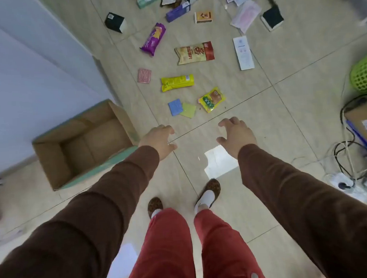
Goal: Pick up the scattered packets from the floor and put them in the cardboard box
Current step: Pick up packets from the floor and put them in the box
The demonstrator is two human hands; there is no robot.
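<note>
An open cardboard box (50, 162) stands on the tiled floor at the left, with nothing visible inside. Scattered packets lie ahead: a small yellow-green snack pack (211, 100), a blue square (175, 107) beside a green square (188, 110), a long yellow packet (177, 82), a beige and red bag (194, 53), a purple packet (153, 39) and a pink sachet (144, 75). My left hand (159, 140) and my right hand (236, 135) reach forward above the floor, fingers spread, holding nothing, just short of the nearest packets.
More boxes and pouches lie farther back, among them a dark box (115, 22) and a white leaflet (243, 53). A green mesh basket (365, 74), a cardboard parcel (366, 117) and tangled cables with a power strip (344, 182) sit at the right. A wall runs along the left.
</note>
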